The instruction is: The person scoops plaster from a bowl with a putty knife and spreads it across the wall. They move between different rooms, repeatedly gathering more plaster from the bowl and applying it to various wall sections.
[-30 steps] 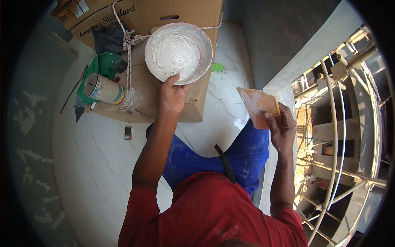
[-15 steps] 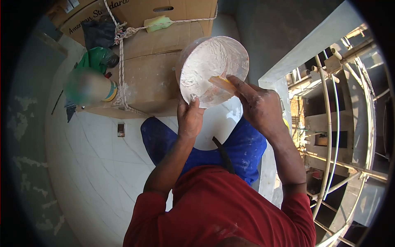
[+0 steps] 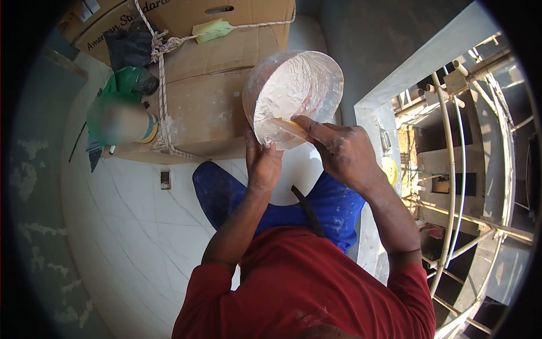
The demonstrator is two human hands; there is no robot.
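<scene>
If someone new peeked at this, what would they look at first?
Probably the tilted bowl of white paste near the middle, held in the left grip, with a scraper in the right grip reaching inside. Next might come the blue trousers below it, then the sunlit poles along the right side.

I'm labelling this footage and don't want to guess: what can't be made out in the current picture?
All in the head view:
Left hand: most of the fingers, hidden behind the round, white-smeared bowl.
Flat orange-yellow scraper: its gripped end, covered by the right hand.
Cylindrical container with a yellow band: its label, blurred.
Lettered brown cardboard box: its top, cut off by the picture's upper edge.
</scene>
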